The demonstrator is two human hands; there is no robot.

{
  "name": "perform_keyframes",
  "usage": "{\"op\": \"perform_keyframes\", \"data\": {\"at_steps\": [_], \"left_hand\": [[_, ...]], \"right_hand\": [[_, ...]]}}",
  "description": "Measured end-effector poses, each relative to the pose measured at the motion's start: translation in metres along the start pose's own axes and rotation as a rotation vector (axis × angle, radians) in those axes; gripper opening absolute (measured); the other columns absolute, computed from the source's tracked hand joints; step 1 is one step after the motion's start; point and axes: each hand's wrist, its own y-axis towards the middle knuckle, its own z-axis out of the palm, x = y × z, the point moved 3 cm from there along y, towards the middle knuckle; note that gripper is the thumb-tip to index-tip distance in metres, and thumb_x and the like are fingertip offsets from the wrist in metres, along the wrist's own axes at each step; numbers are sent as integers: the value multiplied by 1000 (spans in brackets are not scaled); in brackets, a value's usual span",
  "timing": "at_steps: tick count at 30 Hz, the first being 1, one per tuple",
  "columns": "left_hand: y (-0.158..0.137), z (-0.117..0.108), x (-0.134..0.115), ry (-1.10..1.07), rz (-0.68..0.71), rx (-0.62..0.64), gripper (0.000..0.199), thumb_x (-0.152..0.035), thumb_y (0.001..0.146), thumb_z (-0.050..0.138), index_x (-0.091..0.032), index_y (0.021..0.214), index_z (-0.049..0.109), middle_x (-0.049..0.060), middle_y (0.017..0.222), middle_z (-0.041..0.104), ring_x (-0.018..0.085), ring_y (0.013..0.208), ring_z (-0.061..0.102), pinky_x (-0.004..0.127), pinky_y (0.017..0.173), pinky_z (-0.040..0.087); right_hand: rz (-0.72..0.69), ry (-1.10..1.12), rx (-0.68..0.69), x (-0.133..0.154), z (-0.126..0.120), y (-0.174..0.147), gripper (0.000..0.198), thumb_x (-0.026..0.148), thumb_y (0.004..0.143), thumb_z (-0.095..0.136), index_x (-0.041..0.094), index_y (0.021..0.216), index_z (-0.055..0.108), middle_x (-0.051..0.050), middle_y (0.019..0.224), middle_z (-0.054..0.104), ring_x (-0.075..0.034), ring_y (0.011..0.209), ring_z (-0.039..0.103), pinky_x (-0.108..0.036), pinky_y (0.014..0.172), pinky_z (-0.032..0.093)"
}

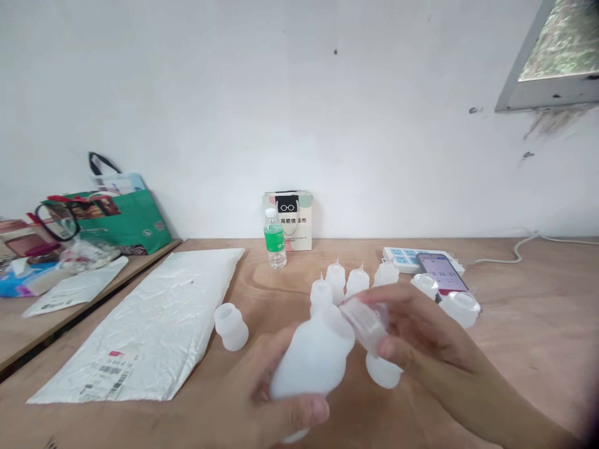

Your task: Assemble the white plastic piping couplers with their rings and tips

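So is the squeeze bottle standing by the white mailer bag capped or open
Open. The squeeze bottle stands upright beside the mailer bag with a bare wide mouth on top, with no nozzle cap like those on the bottles behind.

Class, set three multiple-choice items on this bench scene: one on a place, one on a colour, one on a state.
1. Where does the water bottle stand?
A. before the small paper bag
B. on the white mailer
C. beside the phone

2. What colour is the water bottle's label?
A. red
B. green
C. blue

3. How is the squeeze bottle held?
A. lying untouched on the table
B. in the left hand, the right hand holding a clear cap at its top
C. by both hands upside down

Key: 1 A, it stands just in front of the bag; 2 B, the band is green; 3 B, both hands meet at the neck.
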Motion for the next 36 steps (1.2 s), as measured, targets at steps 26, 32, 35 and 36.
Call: {"op": "perform_keyframes", "data": {"at_steps": [26,32,35,36], "left_hand": [[55,-34,-53,89,207,543,27,-42,82,63,-23,102,60,-1,80,59,13,65,53,20,54,41],[56,-20,-64,-226,167,821,31,-35,77,66,-20,103,57,-1,80,56,10,65,50,18,54,41],[58,-12,-72,-427,184,1075,28,-31,77,67,-17,99,59,-2,72,57,9,56,51,18,53,42],[59,-12,-73,-432,195,1060,27,-30,76,68,-17,97,59,-2,72,57,9,56,51,18,54,43]], "right_hand": [[-138,96,130,6,2,39,32,22,90,61,38,117,54,3,109,63,-11,93,60,-20,77,52],[-215,116,212,18,4,30,40,7,88,56,38,113,58,1,122,60,-17,115,57,-24,86,53],[-267,120,224,26,2,26,42,4,85,58,38,109,62,1,124,60,-18,113,60,-23,80,55],[-271,90,215,26,1,26,42,4,84,58,38,108,63,1,124,60,-18,112,60,-22,80,55]]}}
